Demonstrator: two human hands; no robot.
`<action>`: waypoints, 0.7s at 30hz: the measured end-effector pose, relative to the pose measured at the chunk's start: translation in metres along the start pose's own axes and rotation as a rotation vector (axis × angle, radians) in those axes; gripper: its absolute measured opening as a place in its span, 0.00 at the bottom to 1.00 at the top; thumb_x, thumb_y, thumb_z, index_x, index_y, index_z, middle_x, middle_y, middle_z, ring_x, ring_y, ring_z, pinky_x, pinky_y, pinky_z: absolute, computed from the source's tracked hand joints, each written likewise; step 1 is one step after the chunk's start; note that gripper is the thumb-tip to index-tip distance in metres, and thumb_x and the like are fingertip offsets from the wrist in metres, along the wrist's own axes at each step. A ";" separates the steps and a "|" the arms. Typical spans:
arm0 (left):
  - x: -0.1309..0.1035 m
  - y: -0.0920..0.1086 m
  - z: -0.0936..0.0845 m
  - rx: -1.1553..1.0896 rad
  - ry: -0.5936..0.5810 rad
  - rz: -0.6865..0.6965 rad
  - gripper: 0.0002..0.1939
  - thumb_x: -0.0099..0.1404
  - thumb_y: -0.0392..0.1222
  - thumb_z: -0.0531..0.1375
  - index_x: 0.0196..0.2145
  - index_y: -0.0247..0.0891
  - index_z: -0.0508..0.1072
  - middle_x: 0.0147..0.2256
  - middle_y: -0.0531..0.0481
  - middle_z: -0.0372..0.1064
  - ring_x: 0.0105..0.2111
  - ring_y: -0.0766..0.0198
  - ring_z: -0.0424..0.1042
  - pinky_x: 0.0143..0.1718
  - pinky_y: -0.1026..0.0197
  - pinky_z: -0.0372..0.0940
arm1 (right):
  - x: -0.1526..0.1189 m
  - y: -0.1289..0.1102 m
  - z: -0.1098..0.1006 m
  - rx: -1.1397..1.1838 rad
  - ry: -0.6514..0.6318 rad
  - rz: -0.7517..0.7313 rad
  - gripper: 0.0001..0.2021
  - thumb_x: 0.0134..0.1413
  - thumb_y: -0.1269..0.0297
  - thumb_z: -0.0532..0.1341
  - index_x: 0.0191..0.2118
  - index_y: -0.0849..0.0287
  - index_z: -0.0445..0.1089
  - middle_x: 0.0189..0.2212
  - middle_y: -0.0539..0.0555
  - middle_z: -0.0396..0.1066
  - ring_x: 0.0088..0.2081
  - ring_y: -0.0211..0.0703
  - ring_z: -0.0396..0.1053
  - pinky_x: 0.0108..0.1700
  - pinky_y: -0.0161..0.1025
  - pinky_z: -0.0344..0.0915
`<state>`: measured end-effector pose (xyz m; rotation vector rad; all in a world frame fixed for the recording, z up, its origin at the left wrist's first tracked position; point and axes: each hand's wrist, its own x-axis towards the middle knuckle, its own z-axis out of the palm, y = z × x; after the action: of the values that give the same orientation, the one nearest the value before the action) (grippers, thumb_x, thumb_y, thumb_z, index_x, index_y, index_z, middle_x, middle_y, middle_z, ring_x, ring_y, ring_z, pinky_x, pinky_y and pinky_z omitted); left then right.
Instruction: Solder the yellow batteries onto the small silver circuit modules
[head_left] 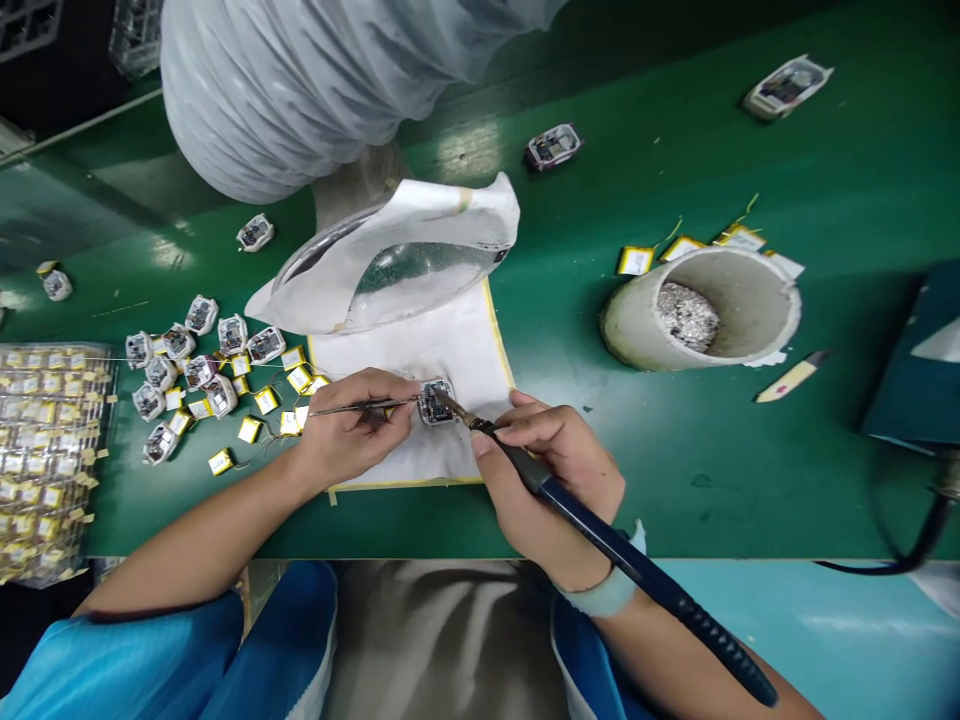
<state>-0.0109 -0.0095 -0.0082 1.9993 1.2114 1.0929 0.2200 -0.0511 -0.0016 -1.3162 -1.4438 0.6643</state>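
On a white sheet edged with yellow tape lies a small device with an exposed circuit board. My left hand pinches a pair of thin metal tweezers, whose tip reaches the board's left edge. A soldering iron with a dark blue handle is gripped in my right hand. Its tip touches or nearly touches the top of the board; I cannot tell which. To the left lie several opened device housings and small yellow-edged battery cells.
Above the sheet hangs a fume hood on a wide grey hose. A round pot with metallic bits stands right, near a utility knife. A tray of cells sits far left. More housings lie at the back.
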 end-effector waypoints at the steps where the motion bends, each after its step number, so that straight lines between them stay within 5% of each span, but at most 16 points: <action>1: 0.000 0.000 0.000 -0.005 -0.009 0.003 0.07 0.71 0.34 0.72 0.46 0.40 0.82 0.44 0.45 0.88 0.44 0.60 0.89 0.45 0.63 0.84 | 0.000 0.000 0.000 0.004 -0.001 0.003 0.10 0.64 0.68 0.71 0.38 0.49 0.69 0.22 0.39 0.68 0.22 0.38 0.71 0.62 0.55 0.82; 21: 0.005 -0.001 0.001 0.043 0.000 -0.019 0.05 0.73 0.34 0.70 0.45 0.41 0.82 0.43 0.47 0.88 0.42 0.62 0.89 0.42 0.66 0.82 | 0.000 0.001 0.002 -0.029 0.006 -0.018 0.10 0.64 0.67 0.71 0.38 0.49 0.70 0.23 0.40 0.70 0.25 0.40 0.74 0.61 0.56 0.83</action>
<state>-0.0088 -0.0047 -0.0080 2.0161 1.2607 1.0658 0.2185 -0.0506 -0.0027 -1.3251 -1.4636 0.6296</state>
